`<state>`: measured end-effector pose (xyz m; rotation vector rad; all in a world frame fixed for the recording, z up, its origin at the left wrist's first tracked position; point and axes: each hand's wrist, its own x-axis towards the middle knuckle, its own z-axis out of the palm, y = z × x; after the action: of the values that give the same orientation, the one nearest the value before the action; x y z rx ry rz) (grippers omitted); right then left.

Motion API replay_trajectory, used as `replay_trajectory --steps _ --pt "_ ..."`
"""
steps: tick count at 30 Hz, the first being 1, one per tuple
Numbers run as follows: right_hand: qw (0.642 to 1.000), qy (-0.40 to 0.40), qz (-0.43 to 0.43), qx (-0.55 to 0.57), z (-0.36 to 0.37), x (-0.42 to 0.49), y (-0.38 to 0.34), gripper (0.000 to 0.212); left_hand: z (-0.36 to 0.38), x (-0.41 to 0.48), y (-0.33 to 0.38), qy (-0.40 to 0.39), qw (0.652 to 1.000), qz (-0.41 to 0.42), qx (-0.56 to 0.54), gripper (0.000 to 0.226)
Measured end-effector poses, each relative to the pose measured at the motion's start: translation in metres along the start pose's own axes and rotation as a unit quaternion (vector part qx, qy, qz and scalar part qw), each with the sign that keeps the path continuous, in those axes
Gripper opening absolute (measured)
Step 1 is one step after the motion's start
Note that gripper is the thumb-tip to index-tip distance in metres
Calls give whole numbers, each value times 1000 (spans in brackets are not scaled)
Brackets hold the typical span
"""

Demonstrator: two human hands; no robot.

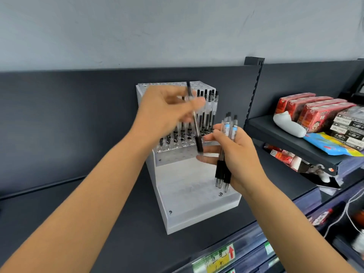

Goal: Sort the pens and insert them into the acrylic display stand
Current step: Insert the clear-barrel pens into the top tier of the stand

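Observation:
A stepped clear acrylic display stand (189, 201) sits on a dark shelf. Several black pens (208, 111) stand in holes at the right of its upper tier. My left hand (167, 111) pinches one clear pen with a black grip (197, 131), tilted, its tip down over the holes of the middle tier. My right hand (236, 154) grips a bunch of pens with blue labels and black grips (226, 150), held upright in front of the stand's right side. The image is blurred around the left hand.
The dark shelf (98, 223) carries the stand, with a dark back panel behind. To the right, a higher shelf (295, 140) holds red boxes (307, 111), a white soft object and a colourful packet. A yellow price label (216, 261) marks the shelf's front edge.

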<state>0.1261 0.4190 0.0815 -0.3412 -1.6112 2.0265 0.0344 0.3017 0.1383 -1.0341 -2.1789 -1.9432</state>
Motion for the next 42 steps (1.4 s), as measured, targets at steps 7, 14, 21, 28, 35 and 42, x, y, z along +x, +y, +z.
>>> replay_trajectory --steps 7,14,21,28,35,42 --pt "996 52 62 44 -19 -3 0 18 6 38 -20 112 989 91 14 18" --pt "997 32 63 37 -25 -5 -1 20 22 44 -41 73 973 107 192 38" --pt "983 9 133 129 -26 -5 -3 21 25 48 -39 4 948 86 306 39" --pt "973 -27 129 190 -23 -3 1 27 20 43 -29 -70 891 103 436 62" --pt "979 -99 88 158 -13 -4 1 26 27 4 -21 -146 962 23 228 39" --pt "979 -167 63 94 -9 -3 -1 27 11 0 -16 -192 969 -128 89 18"
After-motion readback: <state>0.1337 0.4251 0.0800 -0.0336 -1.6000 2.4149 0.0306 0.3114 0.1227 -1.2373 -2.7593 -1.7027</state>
